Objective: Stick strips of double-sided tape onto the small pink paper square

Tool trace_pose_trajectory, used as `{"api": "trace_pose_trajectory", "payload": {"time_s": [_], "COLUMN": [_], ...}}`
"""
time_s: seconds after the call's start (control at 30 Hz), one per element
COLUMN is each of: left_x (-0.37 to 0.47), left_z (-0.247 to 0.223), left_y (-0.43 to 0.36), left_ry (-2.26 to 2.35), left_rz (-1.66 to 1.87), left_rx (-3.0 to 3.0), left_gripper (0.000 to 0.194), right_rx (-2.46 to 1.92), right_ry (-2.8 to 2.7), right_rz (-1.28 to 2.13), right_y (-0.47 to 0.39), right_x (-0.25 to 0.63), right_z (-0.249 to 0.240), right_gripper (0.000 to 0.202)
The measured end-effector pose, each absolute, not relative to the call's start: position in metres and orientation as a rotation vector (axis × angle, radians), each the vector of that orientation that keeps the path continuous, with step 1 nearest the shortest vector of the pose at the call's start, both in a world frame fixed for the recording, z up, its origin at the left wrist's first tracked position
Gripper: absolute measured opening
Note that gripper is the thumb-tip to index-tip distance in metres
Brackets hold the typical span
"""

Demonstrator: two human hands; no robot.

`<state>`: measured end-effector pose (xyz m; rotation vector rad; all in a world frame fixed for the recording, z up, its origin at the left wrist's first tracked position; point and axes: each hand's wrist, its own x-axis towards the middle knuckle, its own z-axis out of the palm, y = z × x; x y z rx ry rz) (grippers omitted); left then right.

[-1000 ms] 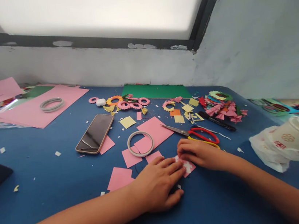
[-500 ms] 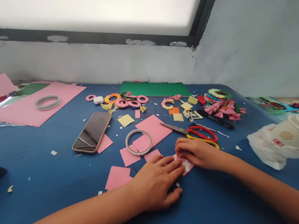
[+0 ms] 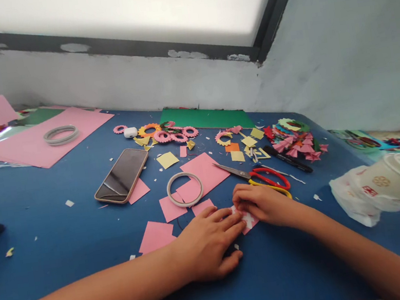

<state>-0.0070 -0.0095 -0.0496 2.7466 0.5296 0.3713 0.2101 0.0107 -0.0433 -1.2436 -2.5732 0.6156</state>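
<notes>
A small pink paper piece [image 3: 249,220] with white marks lies on the blue table [image 3: 67,236], pinned between both hands. My left hand [image 3: 208,242] lies flat with its fingertips pressing the piece's left edge. My right hand [image 3: 264,203] rests curled on its right side, fingers pinching the paper. Red-and-yellow scissors [image 3: 263,179] lie just behind my right hand. A roll of tape [image 3: 185,190] sits on pink paper squares [image 3: 203,171] ahead of my left hand.
A phone [image 3: 121,175] lies face up to the left. Paper rings [image 3: 168,133], yellow scraps and a green sheet [image 3: 206,118] line the back. A pile of folded coloured pieces [image 3: 294,138] and a black marker [image 3: 287,159] sit right. A paper cup in a bag [image 3: 385,184] lies far right.
Both hands stay on the pink piece with barely any shift. The view has drifted slightly, so everything sits a little higher and to the left.
</notes>
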Motion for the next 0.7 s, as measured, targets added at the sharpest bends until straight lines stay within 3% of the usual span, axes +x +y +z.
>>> {"api": "trace_pose_trajectory", "payload": {"time_s": [0.7], "left_x": [-0.007], "left_z": [-0.0479], "left_y": [-0.008], "left_ry": [0.514], "left_rz": [0.326], "left_rx": [2.755], "left_gripper": [0.048], "right_rx": [-1.34], "right_ry": [-2.244], "right_rz": [1.014], "right_y": [0.0161], "right_x": [0.2189], "right_z": [-0.0397], "right_gripper": [0.018]}}
